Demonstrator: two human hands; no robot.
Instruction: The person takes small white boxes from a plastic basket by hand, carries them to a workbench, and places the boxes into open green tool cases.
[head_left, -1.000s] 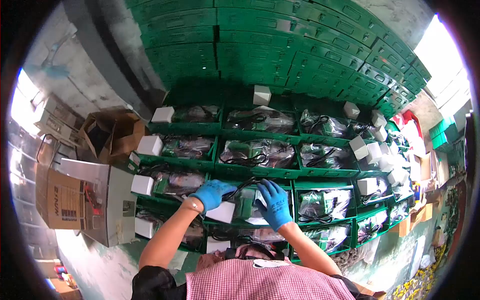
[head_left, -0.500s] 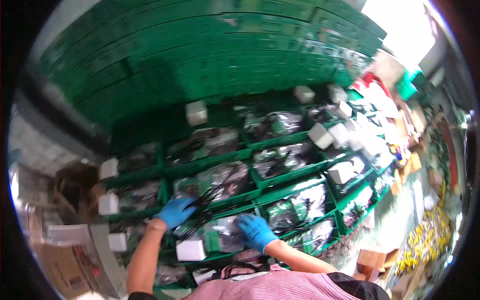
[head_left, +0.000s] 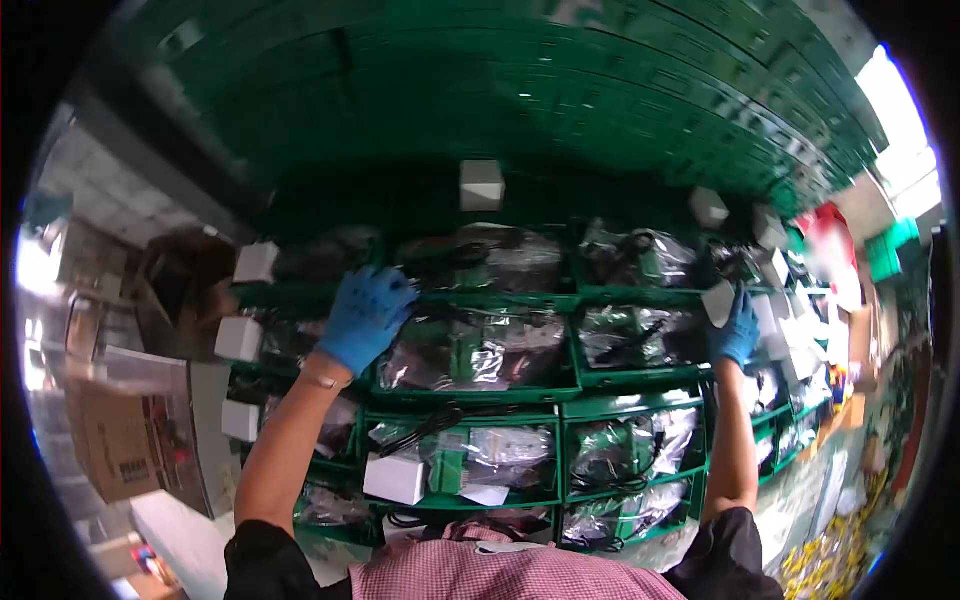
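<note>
My left hand (head_left: 368, 318), in a blue glove, is over the left-hand bins with its fingers apart and slightly bent. It is beside a green bin (head_left: 480, 392) holding clear bags with green parts, and I see nothing in its grasp. Farther right, my blue-gloved right hand (head_left: 738, 332) has its fingers against a small white box (head_left: 718, 303) and seems to grip it. More white boxes (head_left: 790, 340) are crowded just right of that hand. A black cable (head_left: 430, 425) lies across the front middle bin, above another white box (head_left: 394, 480).
Stacked green crates (head_left: 560, 110) form a wall behind the bins. White boxes (head_left: 238, 338) stand along the left edge. Cardboard boxes (head_left: 125, 440) are at the far left. A yellow heap (head_left: 830, 560) lies on the floor at the lower right.
My right hand has moved from the front middle bin up and right to a white box. My left hand has moved up, away from the black cable. The view has shifted.
</note>
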